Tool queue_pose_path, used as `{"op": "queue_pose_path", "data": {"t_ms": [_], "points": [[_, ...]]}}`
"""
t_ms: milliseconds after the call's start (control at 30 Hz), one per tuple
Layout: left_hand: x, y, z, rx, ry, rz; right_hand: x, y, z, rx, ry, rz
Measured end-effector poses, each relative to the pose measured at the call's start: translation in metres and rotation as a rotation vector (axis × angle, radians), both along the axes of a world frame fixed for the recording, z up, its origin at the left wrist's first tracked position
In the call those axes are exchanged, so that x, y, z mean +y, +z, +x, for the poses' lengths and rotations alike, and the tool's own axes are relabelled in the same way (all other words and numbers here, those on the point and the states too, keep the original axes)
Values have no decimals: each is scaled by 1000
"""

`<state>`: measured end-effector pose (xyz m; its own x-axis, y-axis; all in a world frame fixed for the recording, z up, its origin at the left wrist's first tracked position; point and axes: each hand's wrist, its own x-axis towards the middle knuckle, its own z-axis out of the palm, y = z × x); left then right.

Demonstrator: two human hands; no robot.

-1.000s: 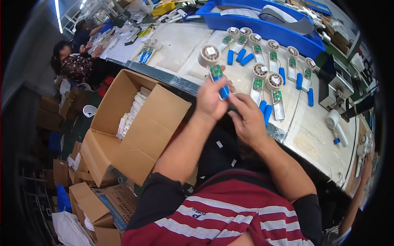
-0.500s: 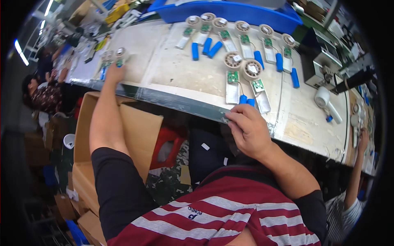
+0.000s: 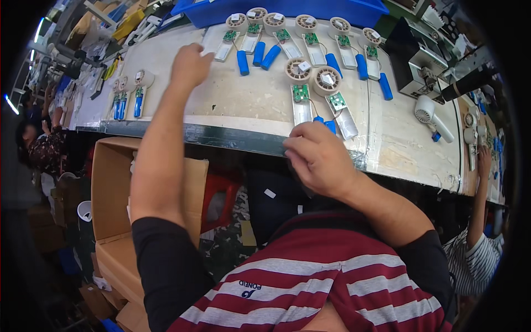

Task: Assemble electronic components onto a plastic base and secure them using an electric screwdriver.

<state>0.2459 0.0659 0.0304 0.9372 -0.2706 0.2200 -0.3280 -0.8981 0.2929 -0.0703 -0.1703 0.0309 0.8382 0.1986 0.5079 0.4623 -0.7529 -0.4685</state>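
The left hand (image 3: 189, 66) has come away from the fan (image 3: 144, 79) it was touching half a second ago; that fan now sits apart from it with two others, left of the bin (image 3: 332, 11) and nearer the wearer. The hand hovers before the bin's left end, thumb spread, fingers loosely bent, nothing visible in them. The right hand (image 3: 321, 157) is curled well in front of the bin, near a pair of fans (image 3: 327, 81); whether it pinches anything, I cannot tell. More fans (image 3: 306, 23) line the bin's near side.

Each should feel light, with a stiff head and shell (image 3: 302, 112). The thin wires and exposed boards (image 3: 311, 39) look fragile, and the smooth cells (image 3: 243, 62) may roll: best gripped by the shell, cell supported too.
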Motion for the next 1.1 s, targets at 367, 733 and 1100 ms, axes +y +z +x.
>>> {"op": "queue_pose_path", "data": {"t_ms": [367, 733, 1100], "points": [[-51, -21, 31, 79, -2, -70, -23, -4, -41, 105, -39, 28], [-44, -20, -164, 382, 187, -1009, 21, -1, 37, 298, 29, 584], [-75, -28, -264, 493, -122, -1614, 31, -9, 54, 526, -80, 840]]}}
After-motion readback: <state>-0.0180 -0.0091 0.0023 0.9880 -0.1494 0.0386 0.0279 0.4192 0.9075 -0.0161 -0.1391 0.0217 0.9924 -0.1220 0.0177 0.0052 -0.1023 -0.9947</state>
